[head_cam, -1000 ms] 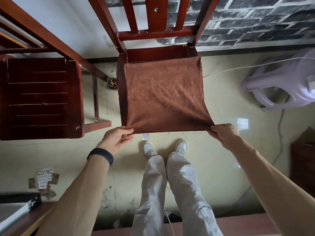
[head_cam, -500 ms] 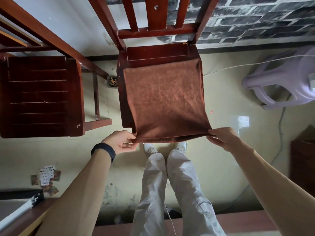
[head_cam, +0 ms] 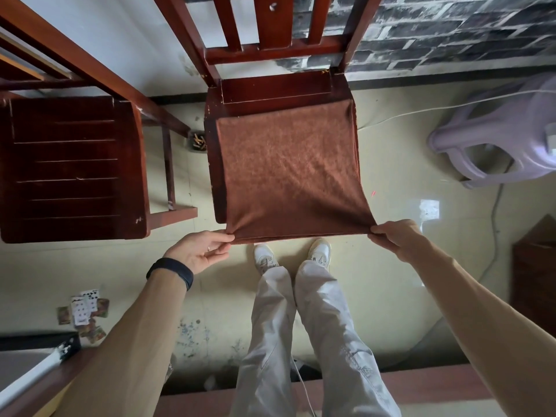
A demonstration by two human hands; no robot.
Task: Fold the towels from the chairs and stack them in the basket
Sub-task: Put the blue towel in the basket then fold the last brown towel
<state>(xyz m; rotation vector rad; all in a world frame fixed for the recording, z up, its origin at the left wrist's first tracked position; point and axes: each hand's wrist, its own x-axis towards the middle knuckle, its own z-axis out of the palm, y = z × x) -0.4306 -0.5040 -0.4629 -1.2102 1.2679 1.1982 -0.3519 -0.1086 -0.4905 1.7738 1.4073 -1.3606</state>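
Low in the frame, the left hand [head_cam: 201,251] and right hand [head_cam: 394,236] each pinch a near corner of the rust-brown terry towel [head_cam: 288,176], now dragged further off the dark red wooden chair [head_cam: 270,88] at centre, seemingly ready for folding.

No word, brand, label or number can be read anywhere, and the only printed marks are black suit pips on the white faces of the scattered paper playing cards [head_cam: 81,310] on the pale tiled floor [head_cam: 391,266], too small to count.
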